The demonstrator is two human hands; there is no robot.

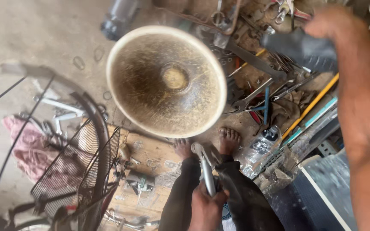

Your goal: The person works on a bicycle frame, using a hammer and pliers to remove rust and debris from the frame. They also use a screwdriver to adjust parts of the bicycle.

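Head view: left hand grips silver tool.

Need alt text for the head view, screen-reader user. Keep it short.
Looking down at a person's bare feet on a dirt floor: the left hand grips a metal tool, and the right hand reaches to a dark rubber piece above scattered hand tools. A large, dusty cream basin sits ahead, and a bicycle's wire basket is at left.
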